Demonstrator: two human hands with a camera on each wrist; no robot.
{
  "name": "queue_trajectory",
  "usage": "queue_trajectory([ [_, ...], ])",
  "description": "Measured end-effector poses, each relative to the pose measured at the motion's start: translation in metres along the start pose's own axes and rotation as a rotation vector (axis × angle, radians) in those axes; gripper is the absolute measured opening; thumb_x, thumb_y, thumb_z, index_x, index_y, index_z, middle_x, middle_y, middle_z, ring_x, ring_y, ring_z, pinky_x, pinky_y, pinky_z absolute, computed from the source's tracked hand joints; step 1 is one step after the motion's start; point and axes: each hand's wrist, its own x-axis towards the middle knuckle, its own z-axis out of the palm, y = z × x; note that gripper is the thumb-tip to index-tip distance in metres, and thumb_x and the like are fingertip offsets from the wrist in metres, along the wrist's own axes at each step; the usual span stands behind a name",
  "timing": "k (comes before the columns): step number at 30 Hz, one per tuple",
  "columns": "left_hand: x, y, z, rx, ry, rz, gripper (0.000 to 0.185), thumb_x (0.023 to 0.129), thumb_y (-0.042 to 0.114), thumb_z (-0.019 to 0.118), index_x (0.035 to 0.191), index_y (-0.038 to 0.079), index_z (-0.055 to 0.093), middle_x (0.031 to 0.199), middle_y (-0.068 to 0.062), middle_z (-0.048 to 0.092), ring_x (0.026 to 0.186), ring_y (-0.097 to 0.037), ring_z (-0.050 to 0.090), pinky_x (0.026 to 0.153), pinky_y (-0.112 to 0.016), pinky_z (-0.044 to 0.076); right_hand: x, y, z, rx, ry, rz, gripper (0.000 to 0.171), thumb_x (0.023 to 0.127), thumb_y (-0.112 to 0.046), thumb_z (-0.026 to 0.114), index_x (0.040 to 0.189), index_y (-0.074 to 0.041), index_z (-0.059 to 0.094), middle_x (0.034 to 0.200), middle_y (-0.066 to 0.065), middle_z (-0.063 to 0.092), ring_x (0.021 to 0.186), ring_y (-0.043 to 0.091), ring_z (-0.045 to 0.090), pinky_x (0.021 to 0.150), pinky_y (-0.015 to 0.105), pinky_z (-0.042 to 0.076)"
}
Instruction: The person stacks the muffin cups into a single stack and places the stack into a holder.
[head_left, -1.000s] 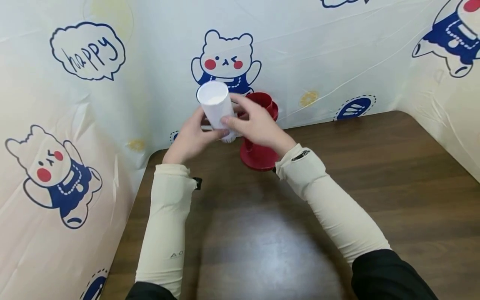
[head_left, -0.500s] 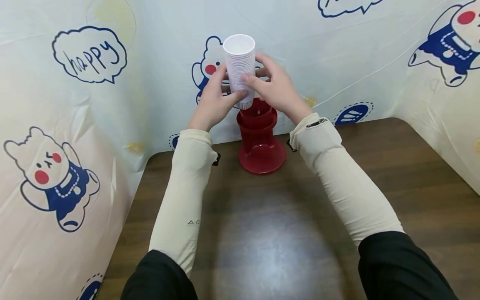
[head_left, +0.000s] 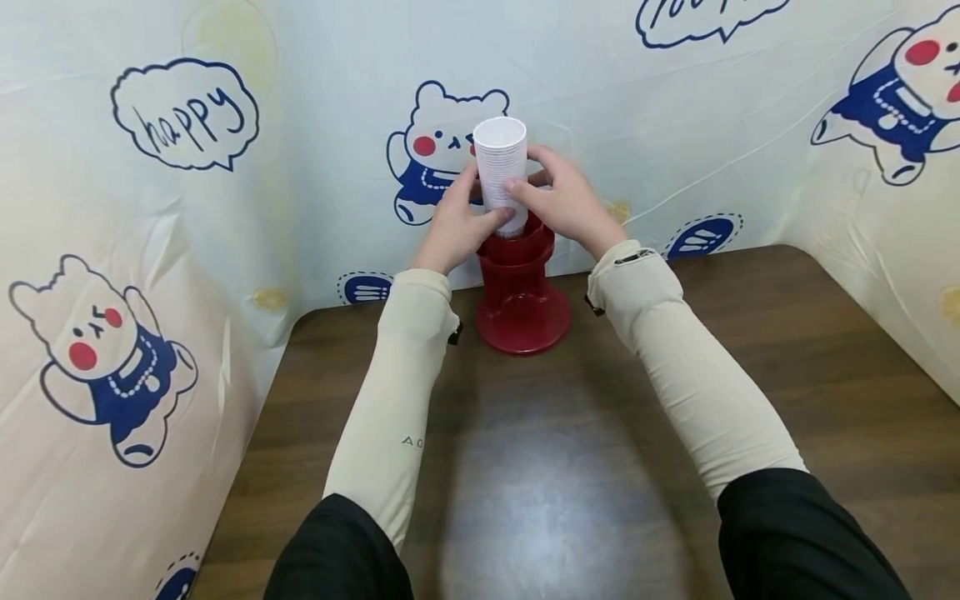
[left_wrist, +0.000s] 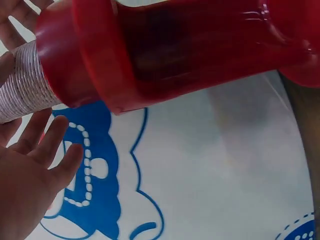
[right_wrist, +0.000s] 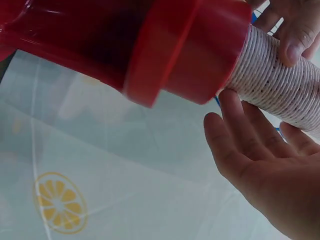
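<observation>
A stack of white disposable cups [head_left: 495,162], open end up, stands between both hands above a red cup holder [head_left: 522,321]. My left hand [head_left: 455,223] grips the stack from the left, its thumb across the front near the lower end. From the right, my right hand [head_left: 567,204] holds it higher up, thumb also in front. Both wrist views show the lower end of the stack [right_wrist: 270,75] inside the round mouth of the red holder [left_wrist: 95,55]; that end is hidden there. The holder has a collared tube and a wide round base.
The holder stands on a dark brown wooden table [head_left: 555,467], close to its back edge. Directly behind hangs a pale cloth [head_left: 322,175] printed with cartoon bears, and it continues along the left and right sides.
Both hands carried the cup stack up and to the right until it was over the red holder, then lowered it into the holder's mouth. The holder stays in place on the table.
</observation>
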Motion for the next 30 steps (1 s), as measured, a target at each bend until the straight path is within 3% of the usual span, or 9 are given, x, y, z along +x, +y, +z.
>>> queue_trajectory([
  [6, -0.001, -0.008, 0.006, -0.019, -0.038, -0.042, 0.082, 0.092, 0.030, 0.075, 0.157, 0.030, 0.026, 0.153, 0.001, 0.043, 0.138, -0.017, 0.041, 0.108, -0.045, 0.041, 0.003, 0.009, 0.003, -0.076, -0.023, 0.039, 0.064, 0.098, -0.039, 0.063, 0.155, -0.021, 0.039, 0.143, 0.005, 0.053, 0.119, 0.022, 0.057, 0.089, 0.042, 0.054],
  [11, 0.001, -0.010, 0.009, -0.029, -0.054, -0.049, 0.084, 0.092, 0.026, 0.076, 0.158, 0.028, 0.023, 0.153, -0.001, 0.042, 0.137, -0.018, 0.042, 0.108, -0.044, 0.041, 0.003, 0.011, 0.004, -0.133, -0.017, 0.048, 0.064, 0.097, -0.041, 0.064, 0.153, -0.019, 0.043, 0.136, 0.009, 0.059, 0.116, 0.022, 0.060, 0.091, 0.041, 0.054],
  [19, 0.004, -0.009, 0.014, 0.021, -0.066, -0.051, 0.077, 0.094, 0.034, 0.072, 0.157, 0.025, 0.029, 0.155, 0.002, 0.041, 0.139, -0.017, 0.041, 0.108, -0.042, 0.040, 0.002, 0.017, 0.001, -0.163, -0.024, 0.088, 0.062, 0.096, -0.039, 0.065, 0.148, -0.009, 0.048, 0.132, 0.013, 0.060, 0.116, 0.027, 0.056, 0.092, 0.045, 0.052],
  [30, 0.005, -0.010, 0.016, -0.005, -0.055, -0.032, 0.075, 0.095, 0.033, 0.071, 0.157, 0.025, 0.029, 0.155, 0.001, 0.041, 0.139, -0.017, 0.042, 0.109, -0.038, 0.039, 0.001, 0.016, 0.002, -0.180, -0.038, 0.080, 0.060, 0.097, -0.035, 0.063, 0.147, -0.005, 0.047, 0.132, 0.015, 0.059, 0.117, 0.028, 0.056, 0.094, 0.044, 0.051],
])
